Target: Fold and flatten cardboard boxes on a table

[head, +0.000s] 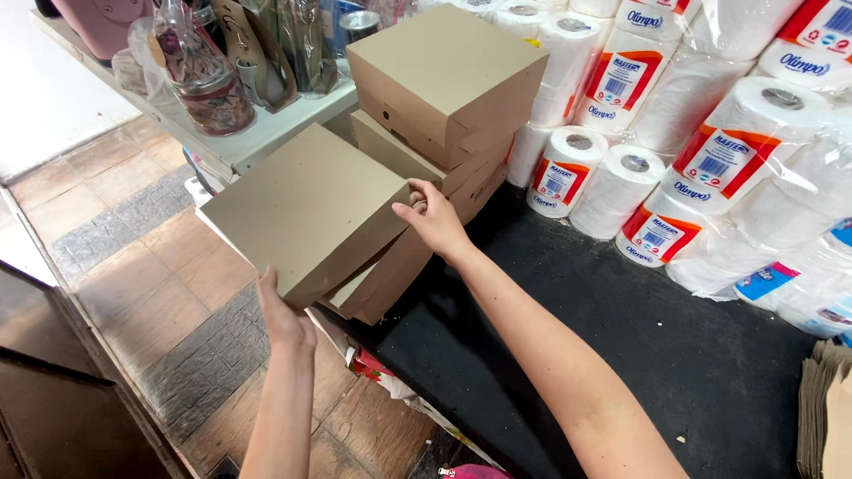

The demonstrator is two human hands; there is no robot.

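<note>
At far left a tiled floor [133,293] is seen, brown and grey squares with a rough stone-like texture, beside a white shelf [257,142] loaded with a clear patterned jar [204,84] and glossy plastic-wrapped goods. A flat square box [306,208] of plain brown cardboard, matte with sharp edges, is held tilted over the floor, off the counter edge. The left hand [282,318] is pressed against the box's near lower edge, fingers mostly hidden under it, palm closed onto the cardboard. A second similar box [382,279] lies just beneath the first, touching it, partly open at its front. The right hand [432,215] is gripped on the held box's far right corner, thumb on top, fingers curled around the edge. Behind that hand a stack [444,98] of more brown boxes is seen, the top one a thicker square with a small round hole in its side wall. The stack rests on a black counter [621,337] with a dull, slightly gritty surface. To the right, white paper rolls [639,168] are piled in crinkled clear film, cylindrical, with red-and-blue labels, some upright, some on their sides. At far right edge a pile of brown paper bags [825,408] is partly cut off, layered edges visible.
</note>
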